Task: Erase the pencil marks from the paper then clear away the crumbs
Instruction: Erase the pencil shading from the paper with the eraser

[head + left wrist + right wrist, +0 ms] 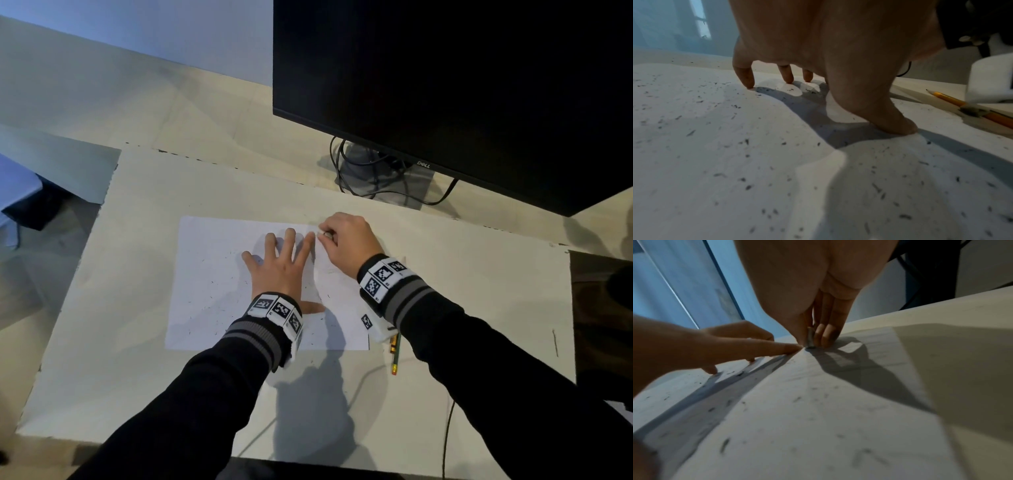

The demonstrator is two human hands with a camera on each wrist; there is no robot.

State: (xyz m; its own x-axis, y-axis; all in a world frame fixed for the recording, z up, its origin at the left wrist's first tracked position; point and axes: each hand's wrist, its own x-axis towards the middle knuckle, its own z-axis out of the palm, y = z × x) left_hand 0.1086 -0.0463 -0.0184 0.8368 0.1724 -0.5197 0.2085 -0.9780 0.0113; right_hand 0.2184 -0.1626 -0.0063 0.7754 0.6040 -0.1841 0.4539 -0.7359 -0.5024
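Note:
A white sheet of paper (212, 274) lies flat on the pale desk, sprinkled with dark eraser crumbs (748, 186). My left hand (279, 263) presses down on the paper's middle with its fingers spread and straight. At the sheet's far right corner my right hand (346, 240) pinches a small grey eraser (810, 339) between thumb and fingers, its tip touching the paper just beside my left index fingertip. Faint pencil lines (885, 352) show on the paper near the eraser.
A yellow pencil (395, 356) lies off the paper's near right corner, partly under my right wrist. A black monitor (445, 85) with its stand and cables (373, 181) fills the far right. The desk board (102, 342) ends at left and front.

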